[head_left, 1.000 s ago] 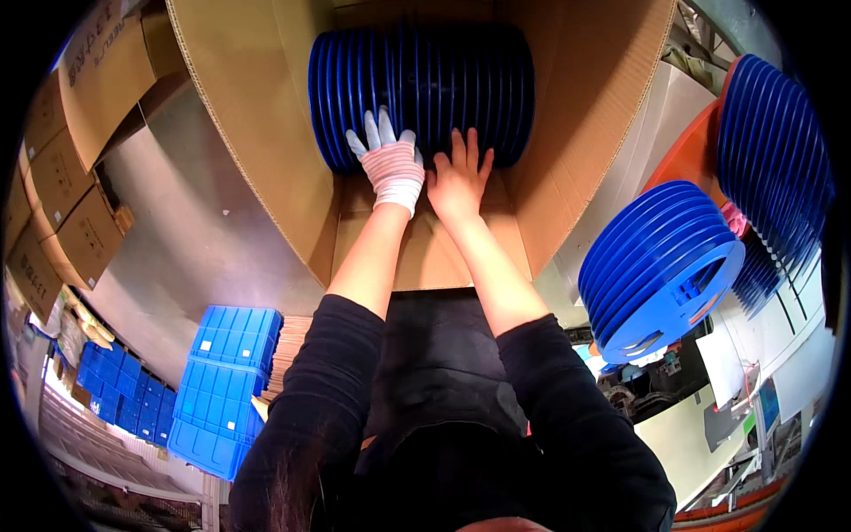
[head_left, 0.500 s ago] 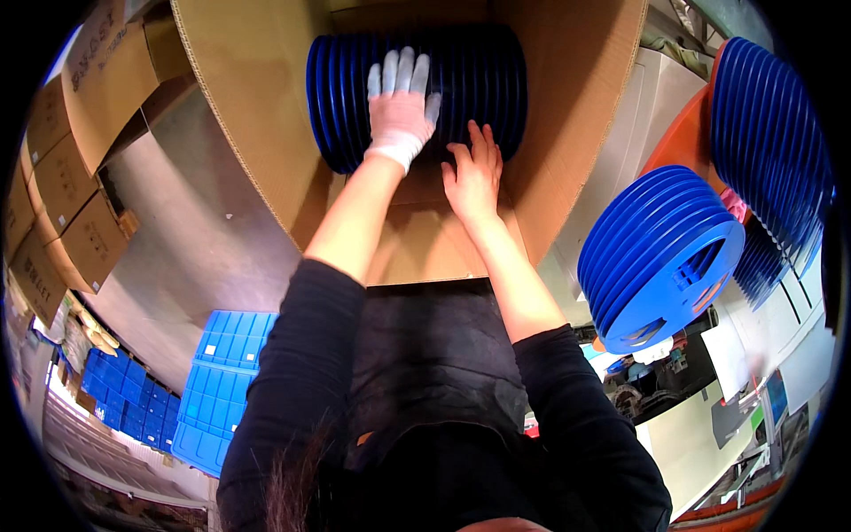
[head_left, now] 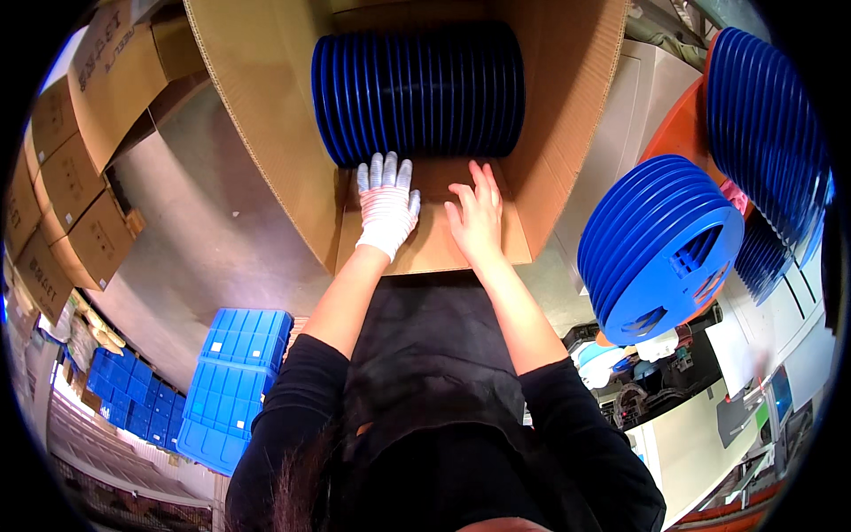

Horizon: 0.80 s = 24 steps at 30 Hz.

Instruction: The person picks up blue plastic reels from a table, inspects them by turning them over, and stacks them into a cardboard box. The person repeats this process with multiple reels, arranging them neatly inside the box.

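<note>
A row of blue plastic reels (head_left: 417, 93) lies on edge, side by side, in the far part of an open cardboard box (head_left: 253, 97). My left hand (head_left: 387, 206), in a white glove with grey fingertips, is stretched out just on the near side of the row. Its fingertips come up to the reels' lower edge; whether they touch cannot be made out. My bare right hand (head_left: 479, 213) hovers over the near part of the box, its fingers apart and slightly bent. Neither hand holds anything.
On the right stand a tilted stack of blue reels (head_left: 660, 253) and a taller stack (head_left: 767, 133) beside an orange surface (head_left: 675, 124). Closed cardboard boxes (head_left: 75, 191) are piled at the left. Blue lidded bins (head_left: 232, 372) sit on the lower left, with more blue bins (head_left: 133, 390) behind.
My left hand has come off the top of the reels and drawn back toward me. My right hand has also pulled back a little. The reels stay in the box.
</note>
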Each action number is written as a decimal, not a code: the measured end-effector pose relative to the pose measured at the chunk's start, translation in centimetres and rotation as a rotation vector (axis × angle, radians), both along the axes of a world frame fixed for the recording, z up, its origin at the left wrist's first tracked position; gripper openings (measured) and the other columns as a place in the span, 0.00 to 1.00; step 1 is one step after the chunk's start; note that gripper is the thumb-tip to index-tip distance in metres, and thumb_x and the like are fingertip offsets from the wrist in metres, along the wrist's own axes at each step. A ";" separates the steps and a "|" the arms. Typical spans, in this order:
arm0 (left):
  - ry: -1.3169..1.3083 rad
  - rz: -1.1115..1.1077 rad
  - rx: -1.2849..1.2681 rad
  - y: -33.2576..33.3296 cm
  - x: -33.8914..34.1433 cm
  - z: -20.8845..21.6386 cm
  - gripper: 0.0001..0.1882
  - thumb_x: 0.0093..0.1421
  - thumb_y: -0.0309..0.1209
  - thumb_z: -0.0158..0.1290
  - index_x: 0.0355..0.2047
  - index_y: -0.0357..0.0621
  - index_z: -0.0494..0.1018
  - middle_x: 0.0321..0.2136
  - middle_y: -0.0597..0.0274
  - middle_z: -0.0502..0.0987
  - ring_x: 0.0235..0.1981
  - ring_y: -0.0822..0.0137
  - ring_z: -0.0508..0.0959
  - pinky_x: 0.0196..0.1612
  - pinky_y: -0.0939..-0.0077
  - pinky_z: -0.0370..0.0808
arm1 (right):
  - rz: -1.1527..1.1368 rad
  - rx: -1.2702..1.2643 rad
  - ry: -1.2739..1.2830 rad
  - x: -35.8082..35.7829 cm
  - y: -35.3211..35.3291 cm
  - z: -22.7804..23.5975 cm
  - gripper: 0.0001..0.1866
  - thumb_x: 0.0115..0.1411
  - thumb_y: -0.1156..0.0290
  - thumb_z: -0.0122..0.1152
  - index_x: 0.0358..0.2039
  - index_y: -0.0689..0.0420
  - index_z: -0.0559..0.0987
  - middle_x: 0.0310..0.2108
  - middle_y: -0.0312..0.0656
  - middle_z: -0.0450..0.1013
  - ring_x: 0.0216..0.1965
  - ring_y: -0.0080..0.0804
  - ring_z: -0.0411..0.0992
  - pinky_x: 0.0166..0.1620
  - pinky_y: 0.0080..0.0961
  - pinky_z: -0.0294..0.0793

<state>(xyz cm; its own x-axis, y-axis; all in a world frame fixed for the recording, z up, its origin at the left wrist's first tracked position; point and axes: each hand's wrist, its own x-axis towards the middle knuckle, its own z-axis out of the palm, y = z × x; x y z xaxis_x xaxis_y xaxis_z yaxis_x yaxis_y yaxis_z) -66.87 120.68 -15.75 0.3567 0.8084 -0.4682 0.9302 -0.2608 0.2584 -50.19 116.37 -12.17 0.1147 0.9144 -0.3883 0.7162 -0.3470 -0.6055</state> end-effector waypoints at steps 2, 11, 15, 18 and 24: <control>0.013 0.009 -0.004 -0.1 -1.0 1.1 0.30 0.56 0.41 0.54 0.57 0.44 0.67 0.61 0.47 0.63 0.64 0.46 0.58 0.66 0.47 0.47 | -0.007 -0.043 0.024 0.5 -1.0 1.6 0.14 0.51 0.75 0.64 0.40 0.56 0.76 0.64 0.46 0.57 0.67 0.50 0.51 0.63 0.49 0.58; -0.044 -0.046 -0.087 -5.9 -5.4 10.4 0.28 0.56 0.38 0.54 0.56 0.44 0.67 0.60 0.49 0.64 0.64 0.48 0.59 0.67 0.51 0.48 | 0.059 0.150 0.014 6.4 -6.2 17.6 0.21 0.51 0.78 0.64 0.47 0.56 0.75 0.58 0.46 0.66 0.62 0.49 0.61 0.61 0.42 0.62; -0.033 -0.044 -0.085 -8.6 -7.8 13.8 0.27 0.56 0.39 0.53 0.56 0.44 0.68 0.60 0.50 0.64 0.64 0.49 0.59 0.68 0.51 0.48 | -0.032 0.461 -0.397 12.6 -8.3 22.6 0.30 0.54 0.73 0.63 0.58 0.58 0.66 0.61 0.52 0.60 0.63 0.55 0.57 0.63 0.47 0.57; 0.036 -0.026 -0.103 -9.7 -10.2 15.3 0.28 0.55 0.38 0.54 0.56 0.44 0.68 0.60 0.49 0.64 0.64 0.49 0.60 0.67 0.53 0.50 | -0.380 0.343 -0.445 15.3 -9.0 22.4 0.39 0.52 0.65 0.70 0.59 0.65 0.61 0.62 0.56 0.56 0.64 0.54 0.54 0.65 0.45 0.53; 0.209 0.177 -0.331 -9.5 -15.7 16.8 0.27 0.58 0.41 0.51 0.58 0.47 0.67 0.60 0.52 0.66 0.63 0.53 0.63 0.65 0.60 0.57 | -0.534 0.107 -0.516 15.6 -9.7 19.2 0.45 0.46 0.59 0.75 0.57 0.65 0.60 0.59 0.55 0.56 0.60 0.55 0.57 0.60 0.43 0.62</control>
